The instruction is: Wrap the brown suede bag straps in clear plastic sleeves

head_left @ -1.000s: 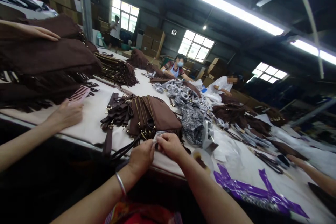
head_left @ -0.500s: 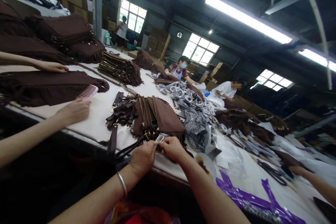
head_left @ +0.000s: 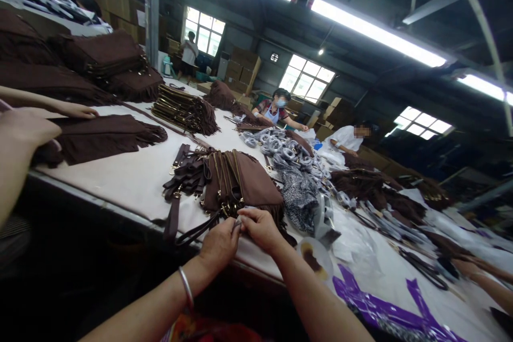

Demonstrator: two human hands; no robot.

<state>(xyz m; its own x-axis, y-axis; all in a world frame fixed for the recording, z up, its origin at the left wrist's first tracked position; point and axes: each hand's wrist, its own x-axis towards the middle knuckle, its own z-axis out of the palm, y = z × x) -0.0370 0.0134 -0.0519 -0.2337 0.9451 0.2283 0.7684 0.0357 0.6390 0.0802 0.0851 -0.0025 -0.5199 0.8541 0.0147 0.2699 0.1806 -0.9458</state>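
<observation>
My left hand (head_left: 220, 240) and my right hand (head_left: 260, 228) meet just above the table's front edge, fingers pinched together. Between the fingertips is a small piece of clear, shiny plastic (head_left: 237, 222), mostly covered by them. Directly behind the hands stands a row of brown fringed bags (head_left: 256, 179) with gold zippers. A bunch of brown straps (head_left: 186, 176) with gold clasps lies to its left, and one dark strap loops down near my left hand. A roll of clear tape (head_left: 325, 214) in a dispenser sits right of my right hand.
Patterned grey fabric (head_left: 298, 192) and a heap of grey-wrapped rings (head_left: 280, 147) lie behind. A translucent round lid (head_left: 315, 259) and a purple plastic package (head_left: 372, 299) are on the right. At left, a co-worker's hands (head_left: 28, 128) work over a brown fringed piece (head_left: 100, 136).
My hands have drawn closer together, and the plastic between them shows less. The co-worker's near hand with the pink comb has swept left along the fringed piece.
</observation>
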